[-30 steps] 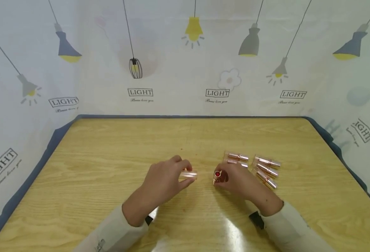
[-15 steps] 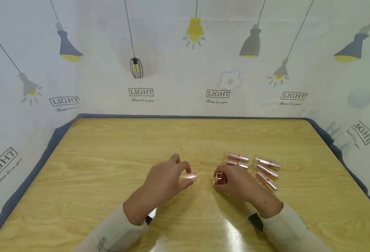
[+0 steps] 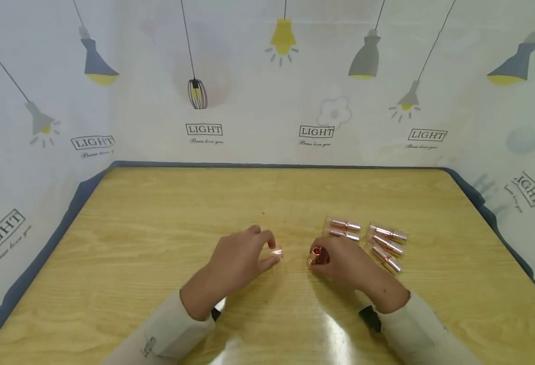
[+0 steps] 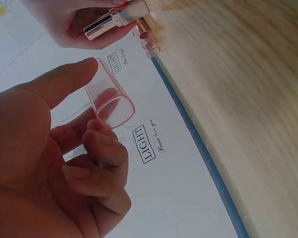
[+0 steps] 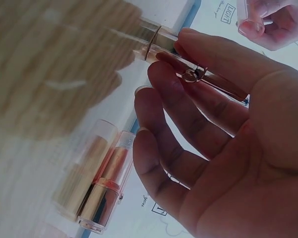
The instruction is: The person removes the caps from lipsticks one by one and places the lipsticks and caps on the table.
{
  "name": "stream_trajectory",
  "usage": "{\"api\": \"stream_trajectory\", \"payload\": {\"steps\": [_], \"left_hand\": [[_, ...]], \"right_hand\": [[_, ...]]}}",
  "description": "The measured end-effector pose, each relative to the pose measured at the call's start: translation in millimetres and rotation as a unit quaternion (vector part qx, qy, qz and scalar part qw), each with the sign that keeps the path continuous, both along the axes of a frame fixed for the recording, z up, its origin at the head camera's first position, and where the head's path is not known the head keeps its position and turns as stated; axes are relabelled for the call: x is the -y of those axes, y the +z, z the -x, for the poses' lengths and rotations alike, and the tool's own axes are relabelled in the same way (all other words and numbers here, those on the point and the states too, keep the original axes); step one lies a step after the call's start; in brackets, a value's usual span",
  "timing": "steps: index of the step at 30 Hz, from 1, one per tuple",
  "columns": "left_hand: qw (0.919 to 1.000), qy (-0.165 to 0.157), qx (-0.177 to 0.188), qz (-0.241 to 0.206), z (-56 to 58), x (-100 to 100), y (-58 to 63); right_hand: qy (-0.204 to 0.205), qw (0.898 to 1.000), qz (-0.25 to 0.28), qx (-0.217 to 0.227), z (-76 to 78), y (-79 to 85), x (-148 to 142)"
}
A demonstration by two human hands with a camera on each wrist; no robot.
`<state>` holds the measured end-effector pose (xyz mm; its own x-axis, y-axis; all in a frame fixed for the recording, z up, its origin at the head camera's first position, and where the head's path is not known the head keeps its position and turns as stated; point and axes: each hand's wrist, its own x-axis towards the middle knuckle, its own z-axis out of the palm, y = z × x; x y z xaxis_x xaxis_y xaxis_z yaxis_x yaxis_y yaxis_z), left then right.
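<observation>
My left hand (image 3: 237, 261) pinches a clear pinkish lipstick cap (image 4: 109, 94) between thumb and fingers, a little above the table. The cap's open rim shows in the left wrist view. To the right, with a gap between, my right hand (image 3: 349, 261) grips an uncapped lipstick (image 3: 314, 256) with a shiny rose-gold tube. It stands nearly upright, its red tip facing up in the head view. My right fingers and palm partly hide the tube. Cap and lipstick are apart.
Behind my right hand two capped lipsticks (image 3: 346, 224) lie on the wooden table (image 3: 167, 203). Three more lipsticks (image 3: 387, 245) lie farther right, side by side. A patterned white sheet (image 3: 249, 91) encloses the table's back and sides.
The cap in my left hand has turned and looks shorter in the head view. The lipstick has tilted slightly and come back; my right hand stays nearly in place.
</observation>
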<state>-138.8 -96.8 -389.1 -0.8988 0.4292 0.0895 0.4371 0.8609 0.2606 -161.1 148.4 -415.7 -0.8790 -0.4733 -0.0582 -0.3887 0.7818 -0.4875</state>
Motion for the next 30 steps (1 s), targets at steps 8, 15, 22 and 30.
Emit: {"api": "stream_trajectory", "payload": {"steps": [8,15,22,30], "left_hand": [[0.9999,-0.004,-0.009,0.003,2.5,2,-3.3],[1.0,-0.006,0.005,0.003,7.1,3,-4.8],[0.9989,0.003,0.047,-0.002,10.0,2,-4.5],[0.9972,0.005,0.072,-0.018,12.0,2,-6.0]], "right_hand": [[0.004,1.0,-0.008,0.014,0.5,2.6,1],[0.002,1.0,-0.009,0.005,0.8,4.1,0],[-0.002,1.0,-0.011,0.006,1.3,2.8,0],[0.017,1.0,-0.019,0.008,0.9,2.7,-2]]}}
